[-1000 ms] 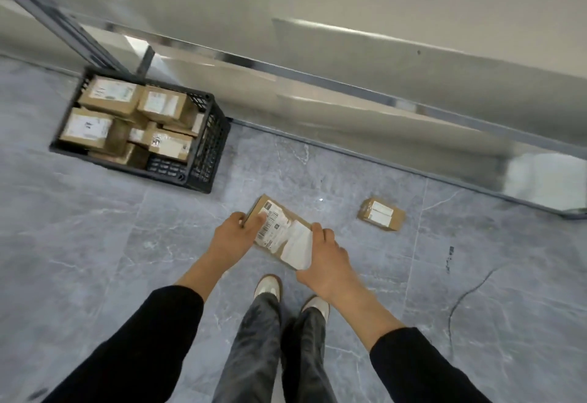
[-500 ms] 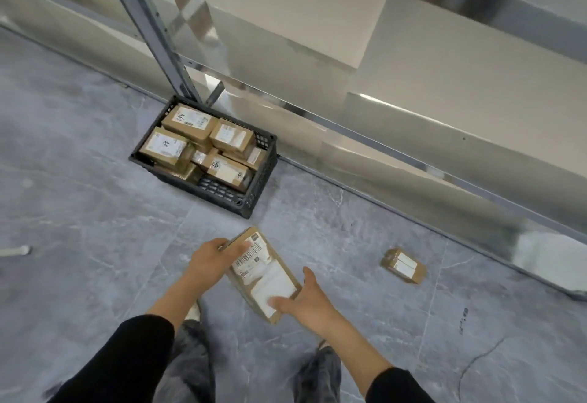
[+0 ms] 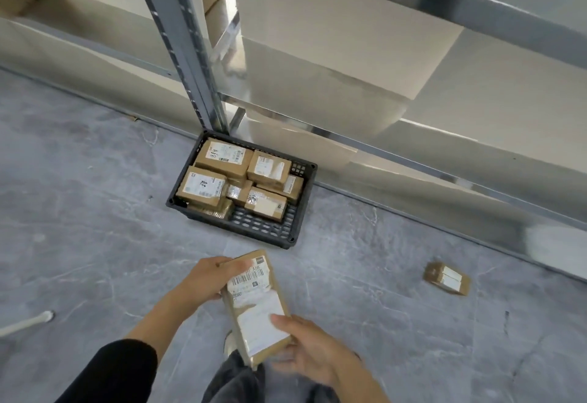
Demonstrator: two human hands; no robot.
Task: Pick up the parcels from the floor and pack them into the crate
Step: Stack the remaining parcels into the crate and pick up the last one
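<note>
Parcel (image 3: 257, 304) in transit, held above the floor between both hands, short of the crate (image 3: 266, 230) that stands against the shelving post (image 3: 187, 53). Left hand (image 3: 205, 278) curls its fingers over the far corner. Right hand (image 3: 306, 350) pinches the near end, thumb on the white label and fingers beneath. The crate holds a crowded layer of packed boxes (image 3: 203, 187), with bare mesh showing only along its near side. Likely risks:
- The long parcel may not fit that strip and may perch on the boxes or the rim, then slide out.
- The glossy label under the thumb may let the grip slip when one hand releases.

A small parcel (image 3: 447, 278) lies on the floor well to the right, not yet collected.
</note>
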